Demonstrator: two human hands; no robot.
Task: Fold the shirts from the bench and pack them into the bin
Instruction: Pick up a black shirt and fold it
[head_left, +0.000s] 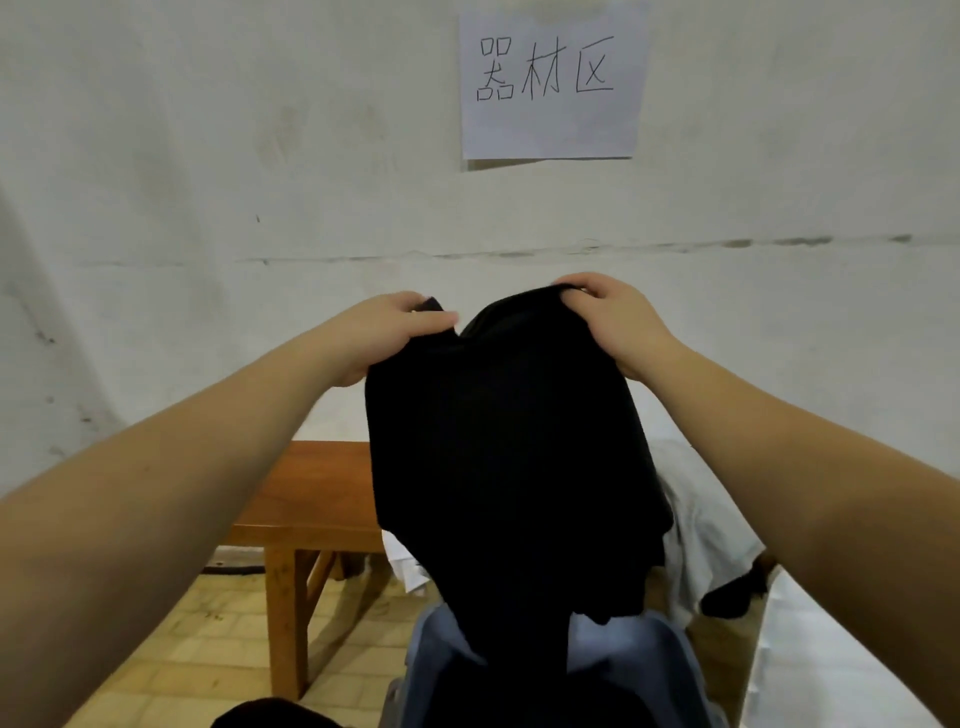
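I hold a black shirt (509, 441) up in the air in front of me, hanging down by its upper edge. My left hand (384, 332) pinches its top left corner. My right hand (618, 322) grips the top right part. The cloth's lower end dangles over a grey-blue bin (431, 660) at the bottom of the view, which has dark cloth inside. Behind the shirt stands a brown wooden bench (311, 499), with a white shirt (706, 540) lying on its right part, mostly hidden.
A white wall (208, 208) rises close behind the bench, with a paper sign (550, 78) taped high up. Tiled floor (208, 649) shows under the bench at the left. Something white (810, 665) lies at the lower right.
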